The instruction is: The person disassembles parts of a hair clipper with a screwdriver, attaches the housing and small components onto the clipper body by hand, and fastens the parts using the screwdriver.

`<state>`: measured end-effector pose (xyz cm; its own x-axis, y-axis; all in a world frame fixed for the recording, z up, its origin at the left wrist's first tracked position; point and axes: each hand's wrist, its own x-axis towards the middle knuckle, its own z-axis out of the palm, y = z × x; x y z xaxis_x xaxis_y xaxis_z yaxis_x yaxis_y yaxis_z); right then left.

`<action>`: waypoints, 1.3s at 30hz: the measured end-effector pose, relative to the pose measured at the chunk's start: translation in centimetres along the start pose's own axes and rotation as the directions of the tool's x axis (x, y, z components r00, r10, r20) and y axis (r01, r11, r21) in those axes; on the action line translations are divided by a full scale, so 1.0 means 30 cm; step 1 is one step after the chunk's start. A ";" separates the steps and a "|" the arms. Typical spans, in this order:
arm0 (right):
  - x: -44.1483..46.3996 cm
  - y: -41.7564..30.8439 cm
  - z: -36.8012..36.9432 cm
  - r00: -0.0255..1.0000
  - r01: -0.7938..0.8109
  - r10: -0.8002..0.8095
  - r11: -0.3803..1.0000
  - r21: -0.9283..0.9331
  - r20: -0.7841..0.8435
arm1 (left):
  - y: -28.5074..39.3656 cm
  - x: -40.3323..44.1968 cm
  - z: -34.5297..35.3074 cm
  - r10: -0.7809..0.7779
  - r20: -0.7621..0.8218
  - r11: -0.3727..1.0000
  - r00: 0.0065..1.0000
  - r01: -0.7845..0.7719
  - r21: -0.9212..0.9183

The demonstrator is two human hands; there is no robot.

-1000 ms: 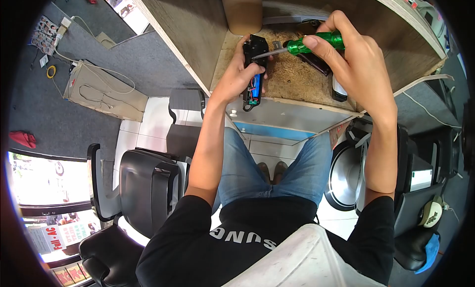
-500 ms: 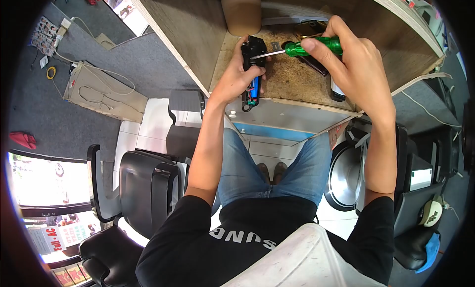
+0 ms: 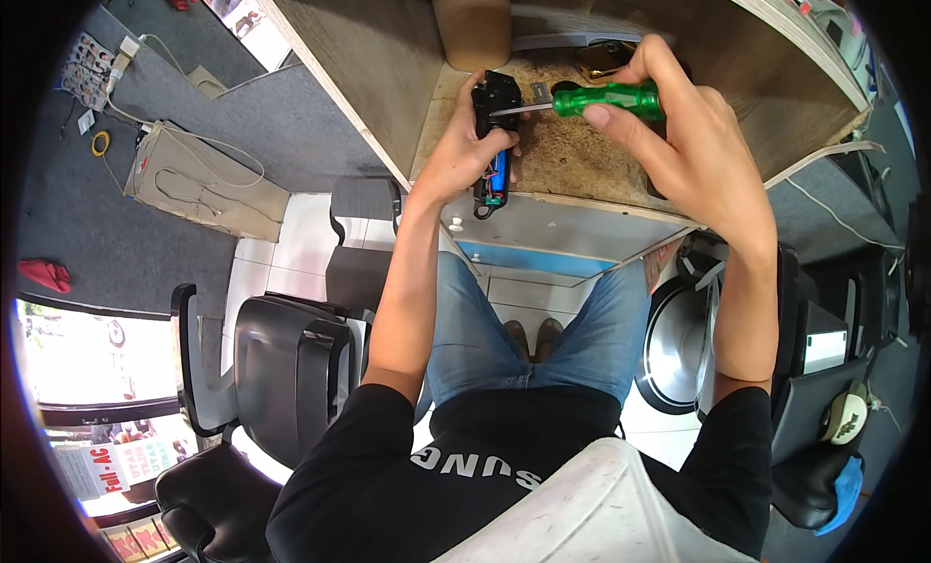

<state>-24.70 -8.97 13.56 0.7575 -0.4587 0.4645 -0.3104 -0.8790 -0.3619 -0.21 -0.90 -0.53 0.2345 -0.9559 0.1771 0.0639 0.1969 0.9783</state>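
My left hand (image 3: 464, 154) is wrapped round a black device (image 3: 500, 90) over the front of the wooden shelf. In the lower part of its opened body a blue cell (image 3: 500, 172) shows, with red wires and a small green board below it. My right hand (image 3: 693, 141) grips the green handle of a screwdriver (image 3: 609, 101), thumb below and fingers above. The metal shaft points left, and its tip meets the upper part of the device; the exact contact spot is too small to make out.
Dark items (image 3: 603, 57) lie at the back of the worn shelf (image 3: 572, 160), partly behind my right hand. A brown cylinder (image 3: 472, 25) stands at the back left. Below are a black chair (image 3: 281, 369) and a round metal-topped stool (image 3: 676, 345).
The screwdriver handle has shifted slightly left and lies more level. My right hand has turned, its thumb now lower under the handle. My left hand and the device have barely moved.
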 end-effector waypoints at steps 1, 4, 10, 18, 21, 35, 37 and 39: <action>0.005 -0.008 -0.002 0.998 -0.059 0.061 0.993 -0.101 0.013 | 0.000 0.001 -0.001 0.001 0.006 1.000 1.000 -0.001 0.000; -0.002 -0.014 0.020 0.996 -0.015 0.017 1.000 0.019 -0.084 | 0.007 -0.001 0.001 -0.005 0.007 1.000 1.000 0.005 0.002; 0.004 -0.011 0.010 0.999 -0.019 0.015 0.996 -0.085 -0.043 | 0.002 -0.001 0.006 0.006 -0.007 1.000 1.000 -0.006 -0.008; -0.010 -0.032 0.009 0.994 0.094 -0.093 0.996 0.008 -0.053 | -0.020 0.006 -0.005 0.007 -0.004 1.000 1.000 -0.007 0.002; -0.001 -0.020 0.027 0.994 0.062 -0.062 0.998 -0.009 -0.092 | -0.004 -0.003 -0.003 -0.019 0.006 1.000 1.000 0.020 -0.022; -0.011 -0.020 0.025 0.994 0.095 -0.090 0.993 0.077 -0.059 | -0.004 0.004 -0.017 -0.052 0.031 0.998 0.998 0.052 0.023; -0.010 -0.018 0.016 0.997 0.049 -0.053 0.996 -0.069 -0.050 | -0.008 0.006 -0.016 -0.043 0.027 0.999 0.999 0.042 0.029; -0.010 -0.020 0.021 0.993 0.060 -0.067 0.996 -0.071 -0.100 | -0.014 0.006 -0.017 -0.028 0.021 1.000 0.999 0.028 0.014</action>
<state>-24.36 -8.22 13.14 0.7155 -0.4098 0.5659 -0.3043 -0.9118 -0.2756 0.29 -1.05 -0.97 0.2125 -0.9654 0.1514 0.0571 0.1669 0.9843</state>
